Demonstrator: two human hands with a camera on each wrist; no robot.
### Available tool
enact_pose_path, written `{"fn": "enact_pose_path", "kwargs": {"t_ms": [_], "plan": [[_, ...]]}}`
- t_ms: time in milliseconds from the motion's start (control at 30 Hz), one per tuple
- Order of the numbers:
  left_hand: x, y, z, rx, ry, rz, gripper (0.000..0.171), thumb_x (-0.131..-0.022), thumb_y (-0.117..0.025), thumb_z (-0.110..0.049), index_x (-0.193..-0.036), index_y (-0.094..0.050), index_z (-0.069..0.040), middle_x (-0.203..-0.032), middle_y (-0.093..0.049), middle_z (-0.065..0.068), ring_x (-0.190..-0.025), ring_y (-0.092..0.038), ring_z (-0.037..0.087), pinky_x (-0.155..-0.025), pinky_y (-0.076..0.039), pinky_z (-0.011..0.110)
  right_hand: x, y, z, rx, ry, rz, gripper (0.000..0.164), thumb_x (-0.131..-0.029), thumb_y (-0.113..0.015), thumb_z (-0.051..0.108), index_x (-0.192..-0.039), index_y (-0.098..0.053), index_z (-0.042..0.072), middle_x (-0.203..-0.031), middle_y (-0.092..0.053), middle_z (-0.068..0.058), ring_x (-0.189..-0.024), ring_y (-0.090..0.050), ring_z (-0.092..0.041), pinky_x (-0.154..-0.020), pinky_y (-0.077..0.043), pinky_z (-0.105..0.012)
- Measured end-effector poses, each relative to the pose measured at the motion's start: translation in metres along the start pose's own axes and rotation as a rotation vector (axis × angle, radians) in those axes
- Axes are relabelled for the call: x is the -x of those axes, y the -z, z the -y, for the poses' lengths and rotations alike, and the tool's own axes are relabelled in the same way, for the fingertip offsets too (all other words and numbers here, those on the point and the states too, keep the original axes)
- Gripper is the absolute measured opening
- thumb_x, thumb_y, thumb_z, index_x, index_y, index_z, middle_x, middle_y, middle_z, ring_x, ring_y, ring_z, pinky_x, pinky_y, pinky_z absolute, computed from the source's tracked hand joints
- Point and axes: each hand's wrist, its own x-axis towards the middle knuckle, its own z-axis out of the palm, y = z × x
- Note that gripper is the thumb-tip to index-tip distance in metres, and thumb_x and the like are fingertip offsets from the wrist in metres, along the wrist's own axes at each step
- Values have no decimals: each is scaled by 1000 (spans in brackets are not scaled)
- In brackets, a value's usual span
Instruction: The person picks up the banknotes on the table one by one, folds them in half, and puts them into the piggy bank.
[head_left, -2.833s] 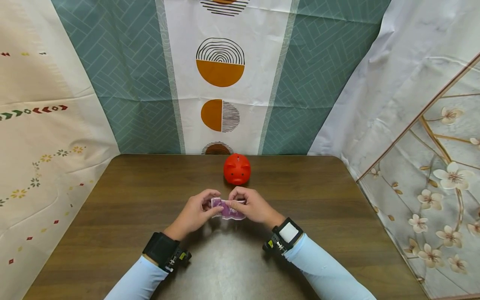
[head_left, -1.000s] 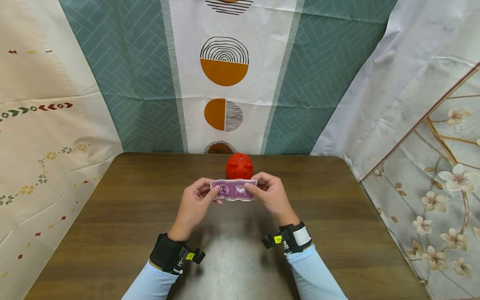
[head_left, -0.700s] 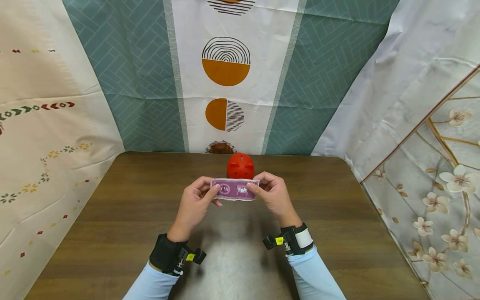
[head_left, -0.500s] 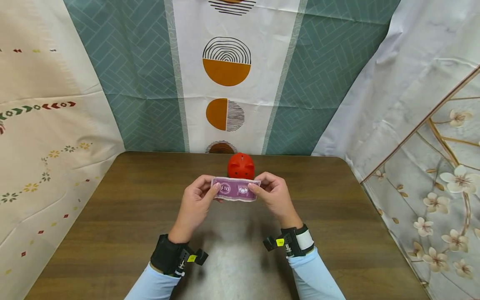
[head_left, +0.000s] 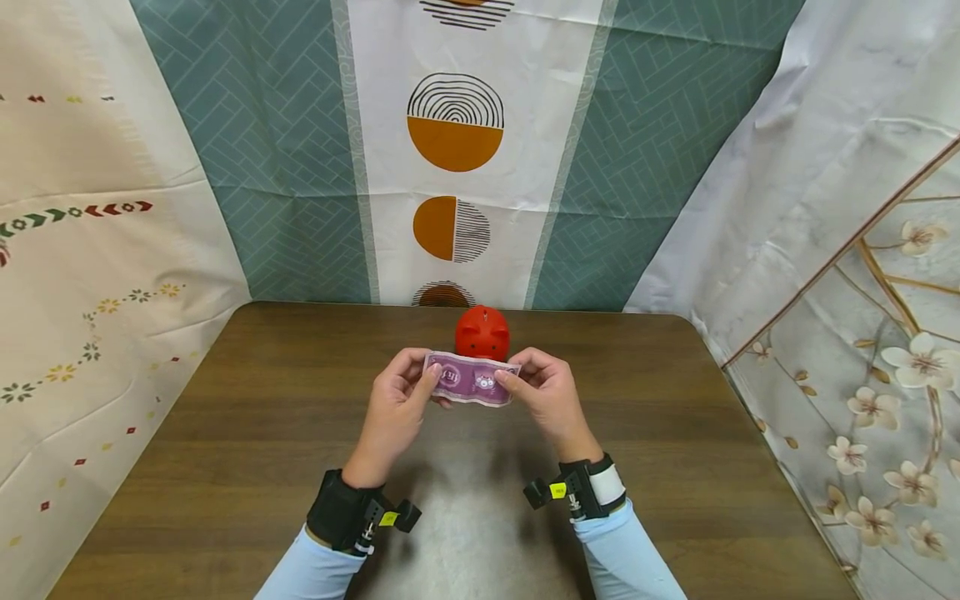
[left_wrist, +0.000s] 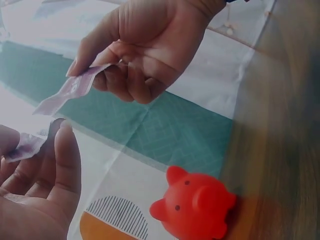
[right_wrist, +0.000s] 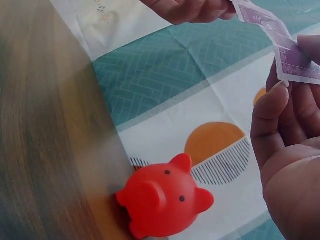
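A purple play banknote (head_left: 471, 380) with a pale border is stretched between both hands above the table. My left hand (head_left: 393, 408) pinches its left end between thumb and fingers, and my right hand (head_left: 551, 400) pinches the right end the same way. Both wrist views show the note slightly wavy; in the right wrist view the banknote (right_wrist: 267, 25) bends near the right thumb. Just behind it stands a red piggy bank (head_left: 482, 332), its snout facing me and partly covered by the note's top edge in the head view. A slot shows on its back.
The brown wooden table (head_left: 262, 433) reaches back to a green and white patterned cloth (head_left: 480, 150) hanging behind it. Pale cloths hang at the left and right sides. Each wrist wears a black strap with a small camera.
Earlier the note was crumpled and folded, held lower and closer in. The hands have since spread apart, drawn it out flat and raised it before the piggy bank. Lately it has tilted slightly.
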Motion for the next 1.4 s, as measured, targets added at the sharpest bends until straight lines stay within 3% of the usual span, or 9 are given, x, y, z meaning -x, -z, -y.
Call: {"fn": "enact_pose_path", "kwargs": {"t_ms": [300,533,633,800,933,1000,1100,1233,1400], "plan": [[3,7,1,-114,64,-9,20,-99,-68,-15,-113,-67,0,-98,-75,20,-67,-66,16,-64,-60,26,1,8,-3,41,-38,-26,19,-90,-79,13,-101,-71,-2,-85,-73,-1,-74,-61,-16,-64,-57,-23],[4,11,1,-131,71,16,16,-97,-71,-15,-105,-71,-1,-91,-74,14,-66,-65,16,-62,-59,26,3,11,-2,-3,-56,5,14,-89,-80,12,-98,-75,2,-86,-75,0,-75,-63,-14,-65,-57,-23],[5,13,1,-154,38,11,11,-95,-73,-13,-102,-72,-4,-87,-67,7,-70,-59,14,-61,-55,24,3,13,-3,19,-14,13,9,-90,-79,12,-94,-75,5,-85,-71,0,-75,-59,-15,-61,-54,-24],[7,17,0,-185,-15,-17,9,-93,-76,-12,-101,-77,-8,-70,-53,2,-62,-44,10,-51,-35,23,5,14,-4,84,87,-1,7,-90,-79,10,-93,-77,4,-73,-60,-2,-68,-48,-16,-52,-39,-25],[8,18,0,-141,-16,18,15,-96,-71,-9,-110,-77,-5,-62,-56,4,-52,-50,11,-48,-43,24,7,14,-6,62,121,8,9,-90,-78,7,-97,-77,1,-72,-67,-9,-60,-51,-15,-49,-41,-24],[9,19,0,-113,-26,42,19,-98,-67,-6,-116,-74,-2,-65,-65,8,-55,-59,14,-53,-52,26,8,14,-6,30,139,27,12,-91,-76,6,-100,-76,-2,-76,-72,-11,-58,-56,-17,-49,-48,-24],[10,18,0,-75,-41,71,22,-101,-61,-3,-120,-71,2,-88,-75,10,-75,-70,13,-68,-60,26,9,14,-6,0,164,54,18,-95,-72,9,-101,-73,-8,-82,-76,-6,-59,-63,-21,-53,-56,-27],[13,17,1,-40,-41,69,21,-102,-59,-2,-118,-71,6,-115,-73,10,-94,-69,11,-82,-60,23,11,14,-6,28,166,39,23,-98,-69,13,-100,-73,-9,-83,-76,2,-63,-66,-20,-59,-59,-29],[13,14,3,-97,-37,12,18,-95,-71,-5,-112,-74,-1,-107,-71,17,-85,-65,11,-73,-57,19,11,13,-6,71,125,14,15,-92,-76,7,-104,-75,-2,-85,-75,-2,-65,-65,-20,-63,-60,-28]]}}
